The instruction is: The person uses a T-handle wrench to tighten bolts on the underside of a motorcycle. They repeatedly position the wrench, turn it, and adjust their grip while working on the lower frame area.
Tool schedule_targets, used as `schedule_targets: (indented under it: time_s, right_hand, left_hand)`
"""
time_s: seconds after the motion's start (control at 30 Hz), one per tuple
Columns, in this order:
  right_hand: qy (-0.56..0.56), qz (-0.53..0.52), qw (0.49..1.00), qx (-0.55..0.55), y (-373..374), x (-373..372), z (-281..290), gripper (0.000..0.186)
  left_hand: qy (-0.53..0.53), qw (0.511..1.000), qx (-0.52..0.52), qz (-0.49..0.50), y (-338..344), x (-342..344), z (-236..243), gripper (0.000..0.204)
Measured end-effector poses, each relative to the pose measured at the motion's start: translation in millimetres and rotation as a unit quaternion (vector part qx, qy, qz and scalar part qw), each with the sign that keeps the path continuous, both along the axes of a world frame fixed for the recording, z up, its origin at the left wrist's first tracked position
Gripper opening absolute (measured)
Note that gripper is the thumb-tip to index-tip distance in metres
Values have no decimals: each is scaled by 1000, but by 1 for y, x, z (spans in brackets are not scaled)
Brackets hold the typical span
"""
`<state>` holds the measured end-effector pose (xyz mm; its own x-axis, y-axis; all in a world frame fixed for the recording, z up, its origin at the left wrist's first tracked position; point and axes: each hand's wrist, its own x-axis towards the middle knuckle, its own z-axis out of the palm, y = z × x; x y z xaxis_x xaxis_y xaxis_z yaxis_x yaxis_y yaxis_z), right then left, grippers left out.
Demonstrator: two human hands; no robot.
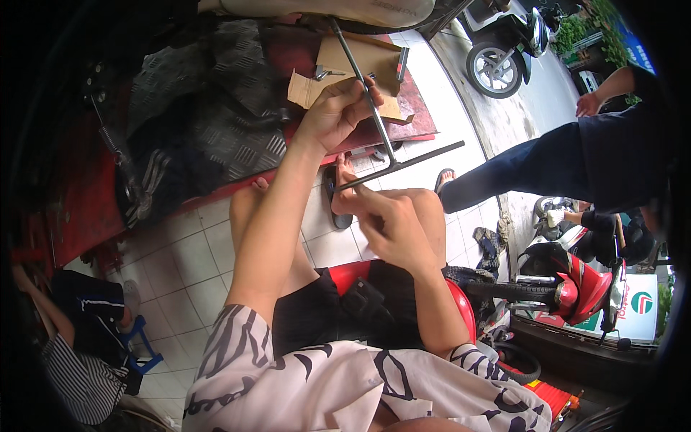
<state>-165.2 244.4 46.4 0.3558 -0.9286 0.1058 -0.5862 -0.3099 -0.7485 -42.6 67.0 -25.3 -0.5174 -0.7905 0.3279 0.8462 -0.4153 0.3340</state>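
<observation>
T-wrench [374, 115], long steel shaft with crossbar: shaft runs up to the underside of a raised scooter [216, 108], crossbar low, above white floor tiles [194, 252]. Left hand [335, 111] closed around the shaft partway up; right hand [385, 219] closed on the near end of the crossbar, fingers pinching it. Cardboard [338, 68] with small metal parts lies just behind the shaft; red stool [461, 302] under the seated person; another person's leg [518, 169] stands to the right.

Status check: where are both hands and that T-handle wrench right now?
Left hand gripping the T-handle wrench shaft. Right hand pinching one crossbar end. Cardboard sheet lies behind the shaft; nothing blocks the hands.
</observation>
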Motion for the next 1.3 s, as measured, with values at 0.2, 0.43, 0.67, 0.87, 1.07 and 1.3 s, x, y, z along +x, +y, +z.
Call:
schedule_targets:
  time_s: [0.2,0.43,0.67,0.87,1.07,1.3]
  right_hand:
    - [-20,-209,977,33,-8,-7,39,68]
    - [215,-218,947,100,-21,8,25,39]
    - [46,23,997,59,-9,20,6,26]
    - [-28,-219,974,55,-9,-3,34,66]
    - [62,33,997,35,-5,12,6,51]
    - [78,-123,989,28,-11,-2,31,58]
  left_hand:
    - [-56,998,12,35,-5,2,-4,22]
    - [-61,997,26,40,-6,5,-7,21]
    - [-36,998,16,41,-12,7,-4,22]
    - [-72,994,35,76,-11,11,-2,24]
    - [-55,995,37,68,-16,5,0,24]
    - [-44,995,58,74,-22,11,0,21]
